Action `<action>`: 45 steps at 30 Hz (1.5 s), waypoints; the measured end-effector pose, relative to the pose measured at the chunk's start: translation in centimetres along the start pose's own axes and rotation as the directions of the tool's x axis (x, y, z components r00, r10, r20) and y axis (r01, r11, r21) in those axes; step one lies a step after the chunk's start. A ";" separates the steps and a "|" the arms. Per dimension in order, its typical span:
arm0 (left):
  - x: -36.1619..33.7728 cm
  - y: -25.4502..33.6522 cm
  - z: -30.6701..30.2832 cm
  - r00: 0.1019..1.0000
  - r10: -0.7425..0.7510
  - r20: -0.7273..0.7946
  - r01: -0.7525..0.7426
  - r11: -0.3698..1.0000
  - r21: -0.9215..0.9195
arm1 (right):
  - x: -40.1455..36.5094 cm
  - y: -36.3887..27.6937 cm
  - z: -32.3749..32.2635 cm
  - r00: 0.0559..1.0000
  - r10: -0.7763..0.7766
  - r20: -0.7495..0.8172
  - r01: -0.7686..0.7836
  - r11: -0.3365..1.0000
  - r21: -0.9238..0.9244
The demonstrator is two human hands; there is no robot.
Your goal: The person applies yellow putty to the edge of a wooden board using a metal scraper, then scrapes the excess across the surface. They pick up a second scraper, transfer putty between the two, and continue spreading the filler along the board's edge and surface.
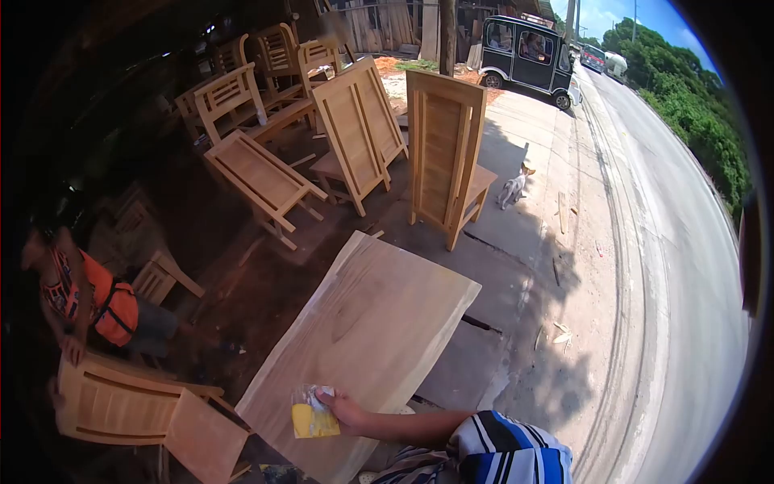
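Observation:
A wide wooden board [363,323] with wavy natural edges lies before me, its pale grain facing up. Over its near part my right hand [345,411] is closed on a yellow squarish piece with whitish smears [314,415], the thumb on its upper right edge. Its exact kind I cannot tell. The right forearm reaches in from the lower right, out of a blue, white and black striped sleeve [508,448]. My left hand is out of view.
Wooden chairs [443,153] and panels stand beyond the board. At left, a person in orange [105,298] holds a chair [121,399]. A small dog [514,189] is on the concrete; a dark three-wheeled vehicle [528,56] stands by the road [685,226].

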State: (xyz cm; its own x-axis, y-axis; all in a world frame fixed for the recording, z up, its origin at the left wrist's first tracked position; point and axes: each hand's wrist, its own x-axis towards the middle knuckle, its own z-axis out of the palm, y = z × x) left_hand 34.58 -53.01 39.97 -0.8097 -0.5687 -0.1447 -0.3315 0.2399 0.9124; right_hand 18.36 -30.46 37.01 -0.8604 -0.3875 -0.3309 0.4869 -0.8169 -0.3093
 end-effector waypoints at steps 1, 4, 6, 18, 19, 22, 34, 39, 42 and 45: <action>0.4 -0.3 -0.6 0.999 0.037 0.021 -0.037 0.999 0.011 | -0.4 0.6 0.4 1.000 -0.024 -0.007 0.024 1.000 -0.012; 1.1 -1.4 -2.9 0.987 0.139 0.085 -0.144 0.988 0.056 | -1.5 3.5 1.4 0.996 -0.090 -0.023 0.090 0.996 0.002; 1.6 -2.5 -4.8 0.969 0.211 0.124 -0.223 0.971 0.090 | -3.2 5.8 2.9 0.996 -0.080 -0.041 0.081 0.997 0.003; 5.5 -10.1 -13.5 0.866 0.421 0.271 -0.446 0.894 0.038 | -6.9 15.4 3.9 0.979 -0.148 -0.141 0.152 0.988 0.013; 6.7 -11.8 -13.1 0.851 0.426 0.306 -0.478 0.870 0.120 | -7.2 15.4 3.9 0.977 -0.158 -0.144 0.162 0.987 0.018; 9.6 -13.8 -12.8 0.815 0.427 0.392 -0.554 0.773 0.310 | -8.0 15.0 4.0 0.960 -0.200 -0.194 0.205 0.979 0.009; 8.3 -11.3 -10.9 0.842 0.478 0.250 -0.471 0.877 -0.090 | -7.2 13.7 5.4 0.950 -0.241 -0.196 0.248 0.969 0.011; 6.8 -8.2 -10.9 0.886 0.380 0.265 -0.367 0.925 -0.097 | -6.6 13.0 4.6 0.952 -0.247 -0.180 0.252 0.968 0.003; 7.0 -8.5 -10.2 0.880 0.422 0.218 -0.399 0.906 -0.141 | -6.9 12.6 4.7 0.955 -0.222 -0.196 0.225 0.974 -0.009; 5.1 -2.8 -9.2 0.967 -0.083 0.241 0.179 0.895 -0.408 | -6.8 12.6 4.5 0.971 -0.146 -0.190 0.150 0.989 0.007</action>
State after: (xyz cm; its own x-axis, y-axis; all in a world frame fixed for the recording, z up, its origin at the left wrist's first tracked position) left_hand 35.82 -63.79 40.17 -0.8723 -0.3798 -0.3080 -0.2438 -0.2082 0.9472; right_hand 29.71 -40.05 39.38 -0.8780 -0.1754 -0.4454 0.3509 -0.8687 -0.3497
